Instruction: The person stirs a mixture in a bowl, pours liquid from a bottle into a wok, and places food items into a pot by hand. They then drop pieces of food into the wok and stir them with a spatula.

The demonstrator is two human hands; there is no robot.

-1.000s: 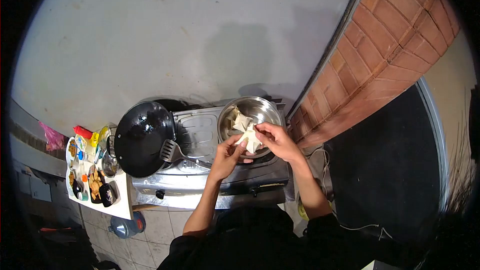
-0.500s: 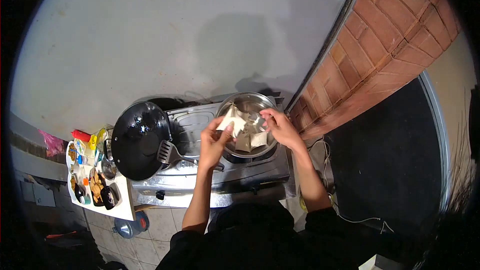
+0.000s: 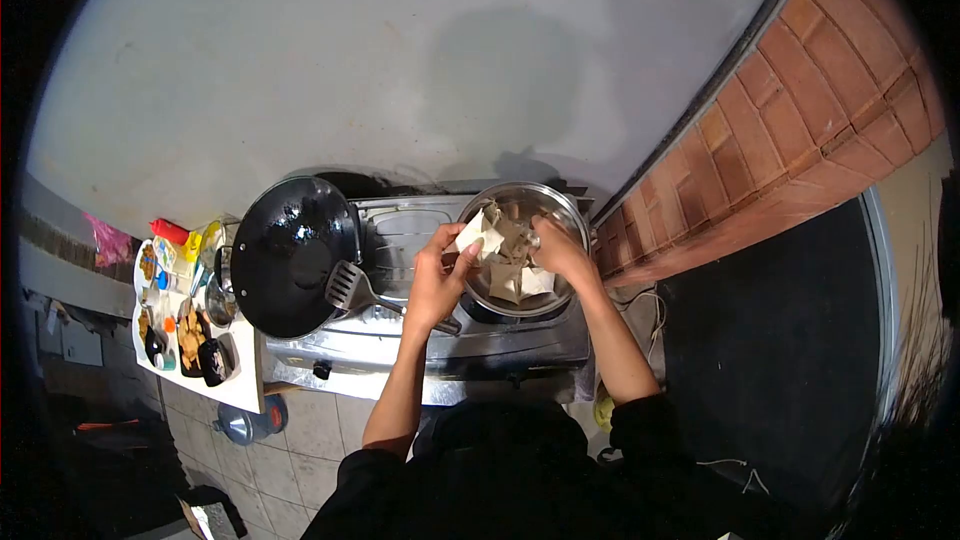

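Observation:
Over the left part of a round steel pan (image 3: 568,296), my left hand (image 3: 438,275) pinches a folded white, flat piece (image 3: 482,234). Several more pale pieces (image 3: 522,282) lie in the pan. My right hand (image 3: 562,248) reaches down inside the pan on its right side, fingers drawn together; what they hold, if anything, is hidden. The pan rests on the right side of a steel gas stove (image 3: 420,352).
A black wok (image 3: 290,265) stands on the stove's left side, with a slotted spatula (image 3: 350,285) beside it. Food trays and bottles crowd a white table (image 3: 245,345) at the left. A water jug (image 3: 250,422) lies on the floor. A brick pillar (image 3: 750,140) rises at the right.
My right hand has moved lower into the pan. My left hand still holds the white piece. The whole view has shifted slightly, so the stove and pan appear farther right.

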